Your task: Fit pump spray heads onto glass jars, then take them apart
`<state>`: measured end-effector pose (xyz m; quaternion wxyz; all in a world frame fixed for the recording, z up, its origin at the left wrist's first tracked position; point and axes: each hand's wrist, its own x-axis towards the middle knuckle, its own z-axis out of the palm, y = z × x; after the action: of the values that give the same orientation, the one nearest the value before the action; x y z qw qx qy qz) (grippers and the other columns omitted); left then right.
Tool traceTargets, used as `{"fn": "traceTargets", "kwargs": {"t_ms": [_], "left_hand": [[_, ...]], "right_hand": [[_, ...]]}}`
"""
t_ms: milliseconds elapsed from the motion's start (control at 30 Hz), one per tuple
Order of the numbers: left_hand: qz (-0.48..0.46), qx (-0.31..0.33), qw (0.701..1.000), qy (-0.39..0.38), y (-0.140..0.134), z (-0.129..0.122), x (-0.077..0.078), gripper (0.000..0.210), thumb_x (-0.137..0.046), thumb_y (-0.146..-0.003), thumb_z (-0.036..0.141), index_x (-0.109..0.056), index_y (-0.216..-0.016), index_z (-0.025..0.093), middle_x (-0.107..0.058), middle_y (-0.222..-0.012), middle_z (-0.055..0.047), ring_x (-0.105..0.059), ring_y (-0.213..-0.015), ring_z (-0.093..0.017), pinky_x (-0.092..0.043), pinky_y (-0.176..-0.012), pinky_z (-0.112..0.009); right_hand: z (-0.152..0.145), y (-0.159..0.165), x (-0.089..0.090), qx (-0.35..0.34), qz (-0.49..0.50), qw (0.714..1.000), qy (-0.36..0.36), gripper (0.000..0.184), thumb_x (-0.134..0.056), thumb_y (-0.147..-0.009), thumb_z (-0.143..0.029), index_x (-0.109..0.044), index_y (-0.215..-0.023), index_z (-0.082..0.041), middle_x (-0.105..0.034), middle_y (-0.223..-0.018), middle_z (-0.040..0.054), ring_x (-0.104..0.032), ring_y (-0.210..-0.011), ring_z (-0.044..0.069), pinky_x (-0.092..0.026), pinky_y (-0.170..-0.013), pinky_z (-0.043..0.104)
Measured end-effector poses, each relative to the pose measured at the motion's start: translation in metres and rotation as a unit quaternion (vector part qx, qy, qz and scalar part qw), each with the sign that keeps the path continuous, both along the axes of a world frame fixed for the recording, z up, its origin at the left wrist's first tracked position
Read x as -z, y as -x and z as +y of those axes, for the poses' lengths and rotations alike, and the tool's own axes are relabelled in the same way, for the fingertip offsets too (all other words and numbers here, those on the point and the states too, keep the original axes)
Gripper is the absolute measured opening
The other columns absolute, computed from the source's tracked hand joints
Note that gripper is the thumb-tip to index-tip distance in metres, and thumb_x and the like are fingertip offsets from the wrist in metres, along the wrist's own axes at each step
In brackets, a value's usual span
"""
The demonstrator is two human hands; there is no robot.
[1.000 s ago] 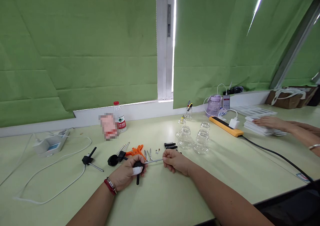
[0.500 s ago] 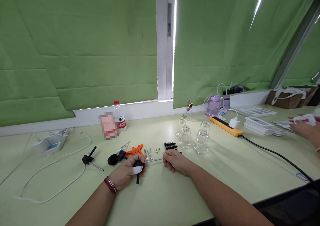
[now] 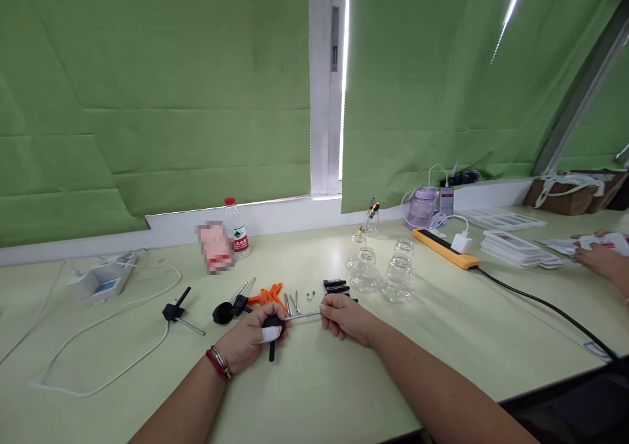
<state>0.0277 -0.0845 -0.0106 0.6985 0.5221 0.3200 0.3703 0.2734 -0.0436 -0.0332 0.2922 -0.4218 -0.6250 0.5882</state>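
My left hand (image 3: 246, 342), with a white wrap on the thumb, is closed around a black plastic piece (image 3: 272, 351) whose narrow arm points down toward me. A thin metal rod (image 3: 303, 315) runs from that piece to the right. Its far end lies between the thumb and fingers of my right hand (image 3: 346, 318), which hide the tip. Just beyond my hands are an orange clamp-like part (image 3: 268, 295), several metal pins (image 3: 293, 302), tiny metal bits (image 3: 310, 296) and black strips with springs (image 3: 335, 287). Another black piece with a rod (image 3: 174, 312) lies to the left.
Several clear glass jars (image 3: 397, 279) stand right of centre. Behind are a water bottle (image 3: 238, 229) and a purple bottle (image 3: 421, 207). An orange power strip (image 3: 445, 249) trails a black cable. A co-worker's hand (image 3: 602, 260) handles white cards at far right. A white cable (image 3: 105, 385) loops at left.
My hands keep the same hold on the black piece and rod, with hardly any movement. The co-worker's hand at far right has shifted slightly with the white item.
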Motion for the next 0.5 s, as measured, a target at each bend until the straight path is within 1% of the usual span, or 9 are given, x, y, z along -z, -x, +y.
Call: {"fn": "traceTargets", "kwargs": {"t_ms": [100,267,367,500], "left_hand": [[0.001,0.001,1.0,0.001,0.0005,0.0003,0.0002,0.018,-0.065,-0.075,0.014,-0.054,-0.088,0.018,-0.057,-0.09,-0.004,-0.054,-0.075,-0.013,-0.04,-0.074,-0.03],[-0.007,-0.001,1.0,-0.001,0.0002,0.0003,0.0013,0.018,-0.064,-0.075,0.013,-0.053,-0.088,0.019,-0.057,-0.091,-0.004,-0.053,-0.076,-0.014,-0.041,-0.074,-0.03],[-0.006,-0.001,1.0,-0.003,0.0001,0.0009,0.0017,0.018,-0.065,-0.074,0.013,-0.054,-0.088,0.019,-0.057,-0.091,-0.004,-0.053,-0.076,-0.014,-0.04,-0.074,-0.03],[0.0,-0.003,1.0,-0.004,0.0002,0.0022,0.0017,0.018,-0.065,-0.075,0.014,-0.054,-0.088,0.019,-0.058,-0.09,-0.004,-0.054,-0.074,-0.013,-0.04,-0.074,-0.03]], "right_hand": [[0.0009,0.0007,0.0016,0.002,-0.007,1.0,0.0,0.033,-0.048,-0.082,-0.046,-0.05,-0.068,-0.017,-0.054,-0.059,-0.0022,-0.042,-0.041,0.005,-0.034,-0.036,0.016],[0.0028,0.0,0.0035,0.007,-0.005,1.0,0.001,0.035,-0.045,-0.084,-0.048,-0.05,-0.07,-0.017,-0.055,-0.061,-0.0014,-0.043,-0.042,0.005,-0.035,-0.035,0.016],[0.0026,-0.0013,0.0021,0.004,0.003,1.0,0.002,0.03,-0.047,-0.083,-0.047,-0.049,-0.075,-0.018,-0.056,-0.063,-0.002,-0.044,-0.043,0.005,-0.035,-0.036,0.016],[0.0013,-0.0021,-0.0003,-0.007,0.008,1.0,0.002,0.024,-0.055,-0.079,-0.041,-0.048,-0.08,-0.019,-0.057,-0.064,-0.0031,-0.044,-0.043,0.005,-0.035,-0.036,0.016]]}}
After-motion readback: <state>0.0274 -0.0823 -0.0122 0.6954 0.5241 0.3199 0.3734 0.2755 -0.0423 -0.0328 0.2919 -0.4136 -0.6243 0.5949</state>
